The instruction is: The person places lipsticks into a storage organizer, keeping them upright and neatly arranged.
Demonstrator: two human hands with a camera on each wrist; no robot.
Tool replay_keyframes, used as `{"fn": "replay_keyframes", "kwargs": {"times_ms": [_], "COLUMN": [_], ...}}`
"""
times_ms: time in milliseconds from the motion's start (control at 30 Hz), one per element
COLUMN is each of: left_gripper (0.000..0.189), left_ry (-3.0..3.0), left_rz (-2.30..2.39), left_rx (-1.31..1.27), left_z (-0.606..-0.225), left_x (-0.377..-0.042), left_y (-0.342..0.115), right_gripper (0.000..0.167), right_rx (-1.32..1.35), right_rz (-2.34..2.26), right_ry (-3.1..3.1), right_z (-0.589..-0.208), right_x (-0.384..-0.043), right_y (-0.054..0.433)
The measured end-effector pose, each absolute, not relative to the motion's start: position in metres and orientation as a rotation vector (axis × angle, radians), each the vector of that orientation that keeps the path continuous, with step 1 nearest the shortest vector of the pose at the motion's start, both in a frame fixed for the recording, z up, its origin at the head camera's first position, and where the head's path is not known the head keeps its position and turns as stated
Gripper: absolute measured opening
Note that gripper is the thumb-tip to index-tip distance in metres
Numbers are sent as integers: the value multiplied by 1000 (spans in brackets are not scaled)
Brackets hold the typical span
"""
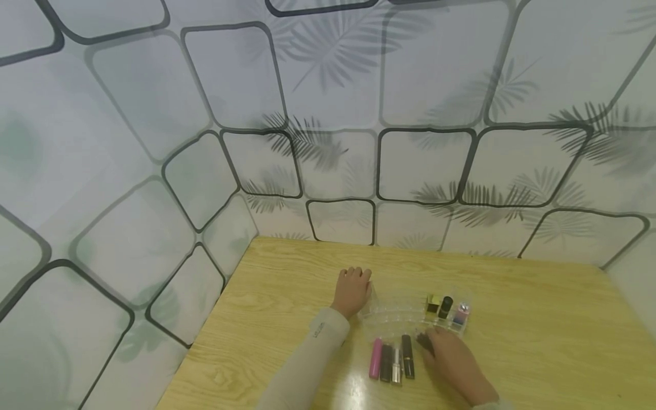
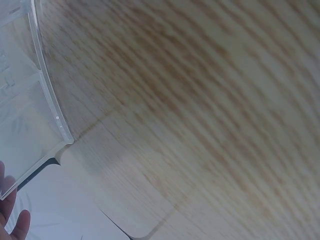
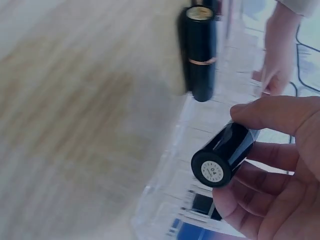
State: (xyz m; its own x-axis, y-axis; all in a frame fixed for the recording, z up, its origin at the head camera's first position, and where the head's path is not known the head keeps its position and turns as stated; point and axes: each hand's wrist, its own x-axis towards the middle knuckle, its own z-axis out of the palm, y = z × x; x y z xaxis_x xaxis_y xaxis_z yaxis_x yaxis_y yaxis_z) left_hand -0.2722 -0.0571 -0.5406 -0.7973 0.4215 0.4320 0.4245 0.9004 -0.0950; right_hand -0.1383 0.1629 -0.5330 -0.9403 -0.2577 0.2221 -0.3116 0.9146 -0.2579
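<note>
My left hand (image 1: 351, 291) grips the left end of a clear compartment organizer (image 1: 392, 327), with fingers and thumb at its corner in the left wrist view. My right hand (image 1: 455, 360) pinches a black lipstick tube (image 3: 226, 150) between thumb and fingers near the organizer's front edge. In the right wrist view the tube is tilted, its round end label reading 04 toward the camera. A gold-and-black box (image 1: 433, 303), a black tube (image 1: 445, 307) and a pink-and-blue bottle (image 1: 462, 313) stand in the organizer's right compartments.
Before the organizer, a pink tube (image 1: 376, 359), a dark tube (image 1: 386, 363), a silver-and-clear tube (image 1: 397, 367) and a black tube with a gold band (image 1: 407, 357) lie side by side on the wooden table (image 1: 543, 336). Patterned walls (image 1: 333, 165) border the table's back and left.
</note>
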Motion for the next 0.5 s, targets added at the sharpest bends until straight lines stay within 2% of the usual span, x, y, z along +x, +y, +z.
{"fn": "replay_keyframes", "kwargs": {"times_ms": [133, 500], "left_gripper": [12, 12], "left_ry": [-2607, -2627], "left_rz": [-7, -12], "left_rx": [-616, -610], "left_z": [-541, -542], "left_x": [-272, -273], "left_y": [-57, -57], "right_gripper": [30, 23], "right_rx": [453, 463], "right_rz": [488, 742], "right_ry": [-2856, -2845], "right_z": [-522, -495], "right_x": [-140, -150], "right_y": [161, 155]}}
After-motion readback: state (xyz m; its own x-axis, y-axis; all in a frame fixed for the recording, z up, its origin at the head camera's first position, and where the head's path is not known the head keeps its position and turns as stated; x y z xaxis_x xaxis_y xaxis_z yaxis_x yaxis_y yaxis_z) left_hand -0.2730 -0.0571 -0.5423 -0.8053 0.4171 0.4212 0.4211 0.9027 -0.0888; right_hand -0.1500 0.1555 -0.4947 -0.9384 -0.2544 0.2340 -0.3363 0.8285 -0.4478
